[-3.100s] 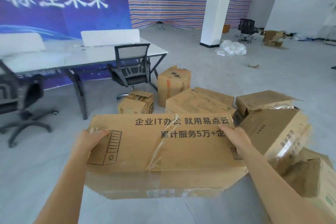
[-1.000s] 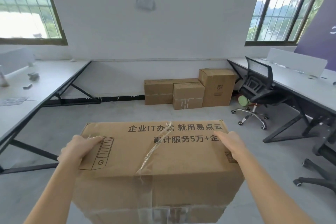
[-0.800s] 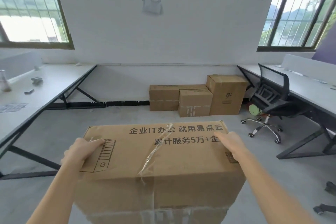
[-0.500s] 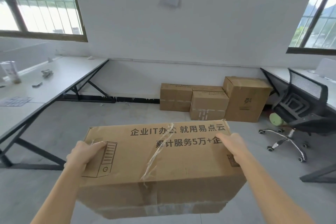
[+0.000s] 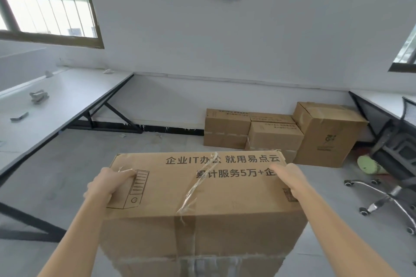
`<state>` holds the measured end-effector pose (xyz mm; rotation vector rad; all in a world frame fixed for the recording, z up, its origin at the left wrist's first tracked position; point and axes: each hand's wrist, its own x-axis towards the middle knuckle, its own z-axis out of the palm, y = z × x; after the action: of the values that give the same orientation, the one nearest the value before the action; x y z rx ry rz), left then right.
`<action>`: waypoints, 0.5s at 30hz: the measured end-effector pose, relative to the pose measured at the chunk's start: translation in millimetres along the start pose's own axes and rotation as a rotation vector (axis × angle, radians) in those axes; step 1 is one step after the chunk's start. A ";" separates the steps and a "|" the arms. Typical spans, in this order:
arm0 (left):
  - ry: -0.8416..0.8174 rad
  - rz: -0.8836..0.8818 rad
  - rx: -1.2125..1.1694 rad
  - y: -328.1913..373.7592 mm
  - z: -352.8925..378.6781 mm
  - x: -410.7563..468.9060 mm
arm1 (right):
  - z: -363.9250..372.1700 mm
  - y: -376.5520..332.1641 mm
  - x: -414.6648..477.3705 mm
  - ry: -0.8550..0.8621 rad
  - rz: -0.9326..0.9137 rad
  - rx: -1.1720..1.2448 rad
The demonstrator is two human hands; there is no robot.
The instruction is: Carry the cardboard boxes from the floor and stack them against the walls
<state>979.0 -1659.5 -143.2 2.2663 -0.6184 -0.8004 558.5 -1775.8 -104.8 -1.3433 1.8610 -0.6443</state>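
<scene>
Drawn nearer the stacked boxes (image 5: 227,128) at 1 o'clock. Holding the carried box (image 5: 202,198) at 6 o'clock, with left hand (image 5: 108,183) and right hand (image 5: 290,177) curled over its side edges. Keep level, skirt the chair (image 5: 396,146) at 3 o'clock, set flush to the wall (image 5: 225,40).

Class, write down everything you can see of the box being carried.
The carried box is brown cardboard, held off the floor with its long side across the view. Its top bears black Chinese print and a line drawing of a computer tower; clear tape peels loose across the middle. Tape runs down the near face, whose lower edge looks ragged. The left hand grips its left end, the right hand its right end.
</scene>
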 end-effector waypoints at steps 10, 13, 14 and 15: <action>0.050 0.074 0.087 133.3 85.0 92.8 | 15.5 -17.9 147.7 0.082 0.108 0.108; 0.011 0.072 0.070 166.5 118.4 124.7 | 8.9 -25.5 213.2 0.064 0.129 0.105; -0.017 0.066 0.043 177.7 129.8 136.9 | 7.6 -30.4 237.0 0.061 0.131 0.101; -0.044 0.046 0.023 188.2 141.2 151.4 | 5.4 -37.0 259.4 0.062 0.132 0.093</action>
<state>950.0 -1937.5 -152.8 2.2518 -0.7009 -0.8261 537.8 -2032.9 -151.1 -1.1426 1.9266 -0.7011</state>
